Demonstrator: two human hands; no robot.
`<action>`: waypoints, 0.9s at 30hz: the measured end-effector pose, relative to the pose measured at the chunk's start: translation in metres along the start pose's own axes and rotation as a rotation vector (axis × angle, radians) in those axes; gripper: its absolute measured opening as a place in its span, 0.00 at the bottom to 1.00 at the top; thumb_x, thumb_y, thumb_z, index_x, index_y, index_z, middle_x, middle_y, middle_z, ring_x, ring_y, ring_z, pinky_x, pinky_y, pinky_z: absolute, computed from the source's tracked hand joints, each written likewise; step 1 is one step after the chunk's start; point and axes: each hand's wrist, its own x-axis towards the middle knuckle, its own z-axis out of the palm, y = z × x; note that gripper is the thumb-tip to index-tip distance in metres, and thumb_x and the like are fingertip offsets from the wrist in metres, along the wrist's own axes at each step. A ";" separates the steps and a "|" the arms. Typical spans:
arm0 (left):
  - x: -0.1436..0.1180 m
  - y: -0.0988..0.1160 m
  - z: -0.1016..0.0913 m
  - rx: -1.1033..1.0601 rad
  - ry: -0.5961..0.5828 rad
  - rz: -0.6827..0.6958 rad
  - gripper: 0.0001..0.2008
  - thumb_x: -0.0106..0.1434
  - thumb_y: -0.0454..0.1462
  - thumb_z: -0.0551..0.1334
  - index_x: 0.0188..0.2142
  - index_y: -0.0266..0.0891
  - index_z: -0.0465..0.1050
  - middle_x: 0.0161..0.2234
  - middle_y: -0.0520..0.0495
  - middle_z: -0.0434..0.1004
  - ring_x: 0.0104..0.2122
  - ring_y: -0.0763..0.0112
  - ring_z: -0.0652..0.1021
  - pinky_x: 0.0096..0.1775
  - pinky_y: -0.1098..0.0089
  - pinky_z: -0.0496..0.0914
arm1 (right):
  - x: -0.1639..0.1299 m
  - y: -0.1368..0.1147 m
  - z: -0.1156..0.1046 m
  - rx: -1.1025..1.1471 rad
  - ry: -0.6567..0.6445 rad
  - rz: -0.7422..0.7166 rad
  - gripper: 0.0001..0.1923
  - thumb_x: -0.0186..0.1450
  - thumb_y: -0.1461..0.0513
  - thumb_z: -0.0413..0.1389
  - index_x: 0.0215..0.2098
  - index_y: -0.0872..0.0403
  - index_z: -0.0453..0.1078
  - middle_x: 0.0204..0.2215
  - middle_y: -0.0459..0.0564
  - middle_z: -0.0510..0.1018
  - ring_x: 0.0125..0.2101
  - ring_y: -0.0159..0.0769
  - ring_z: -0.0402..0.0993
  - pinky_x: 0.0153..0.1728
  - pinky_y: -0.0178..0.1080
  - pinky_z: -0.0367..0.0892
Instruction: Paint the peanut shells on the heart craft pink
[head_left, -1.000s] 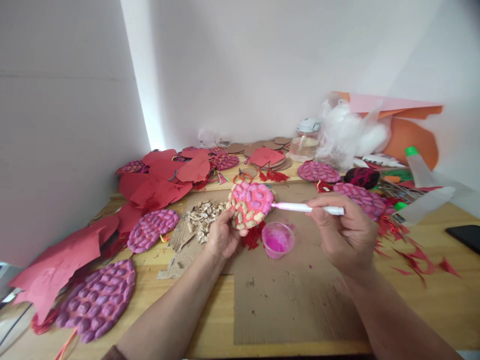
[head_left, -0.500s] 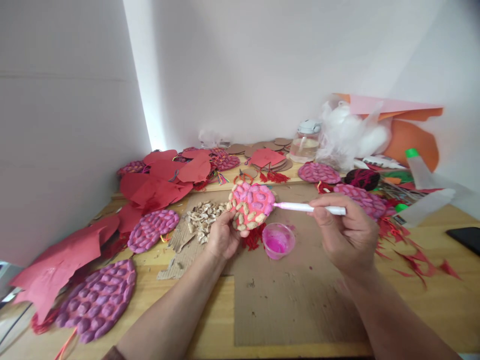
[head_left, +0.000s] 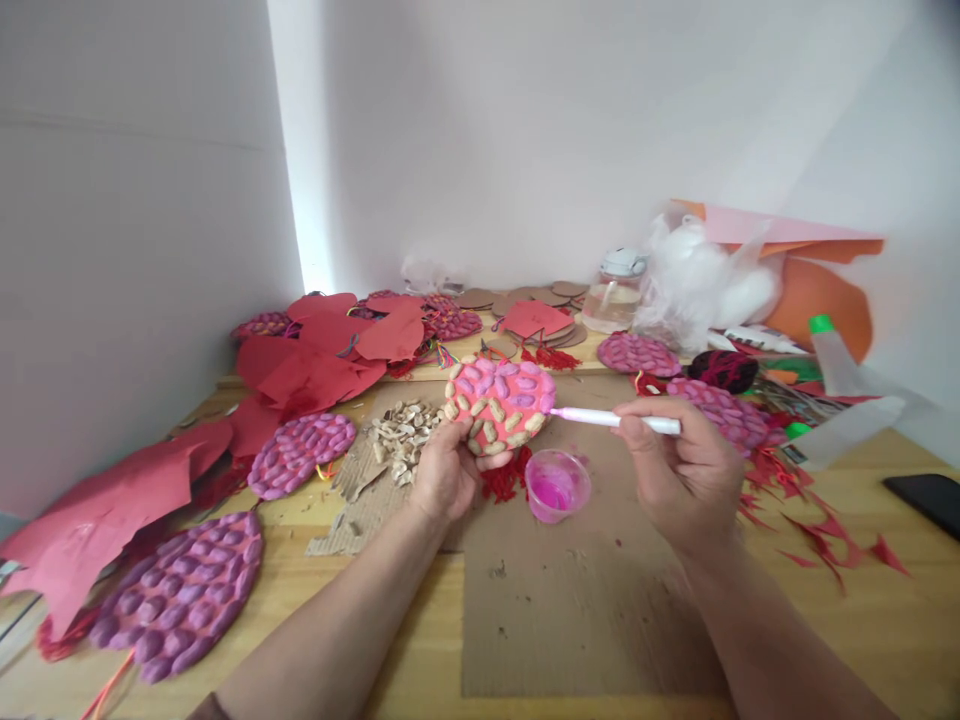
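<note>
My left hand [head_left: 454, 475] grips the lower left edge of a round red disc [head_left: 501, 408] covered with peanut shells. Shells on its upper part are painted pink-purple; those along the bottom and left are bare tan. In my right hand [head_left: 679, 465] is a white paintbrush [head_left: 592, 416], held like a pen, its pink tip touching or very near the disc's right edge. Below the disc stands a small clear cup [head_left: 557, 485] of magenta paint. A red tassel [head_left: 508, 478] shows under the disc, beside the cup.
Broken peanut shells [head_left: 405, 435] lie on torn cardboard to the left. Painted discs [head_left: 187, 595] and red paper [head_left: 322, 345] cover the left side. A jar [head_left: 611, 290], a plastic bag [head_left: 694, 280], red scraps [head_left: 832, 535] and a phone [head_left: 926, 500] are at the right. A cardboard sheet [head_left: 585, 620] covers the middle.
The disc has turned in my left hand to face the camera more, showing more bare shells along its lower part. The brush has shifted slightly left, staying at the disc's right edge.
</note>
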 end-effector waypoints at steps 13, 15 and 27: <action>0.000 -0.009 -0.006 0.010 -0.111 0.081 0.09 0.54 0.32 0.72 0.34 0.38 0.74 0.27 0.50 0.80 0.26 0.67 0.82 0.29 0.64 0.84 | 0.000 0.015 0.003 -0.029 0.069 0.060 0.06 0.72 0.57 0.63 0.43 0.50 0.79 0.34 0.47 0.83 0.33 0.34 0.77 0.35 0.39 0.67; -0.001 -0.010 -0.006 0.016 -0.117 0.100 0.11 0.53 0.33 0.73 0.34 0.38 0.74 0.28 0.50 0.81 0.26 0.67 0.82 0.29 0.65 0.84 | 0.000 0.016 0.003 -0.027 0.073 0.055 0.05 0.72 0.58 0.63 0.44 0.50 0.79 0.35 0.47 0.83 0.33 0.35 0.77 0.36 0.40 0.68; -0.009 -0.012 -0.004 0.132 -0.156 0.246 0.17 0.54 0.42 0.79 0.38 0.39 0.78 0.32 0.49 0.85 0.29 0.66 0.84 0.34 0.64 0.84 | 0.001 0.010 0.002 -0.175 0.034 -0.143 0.05 0.71 0.62 0.62 0.45 0.49 0.78 0.37 0.48 0.84 0.40 0.41 0.80 0.44 0.46 0.70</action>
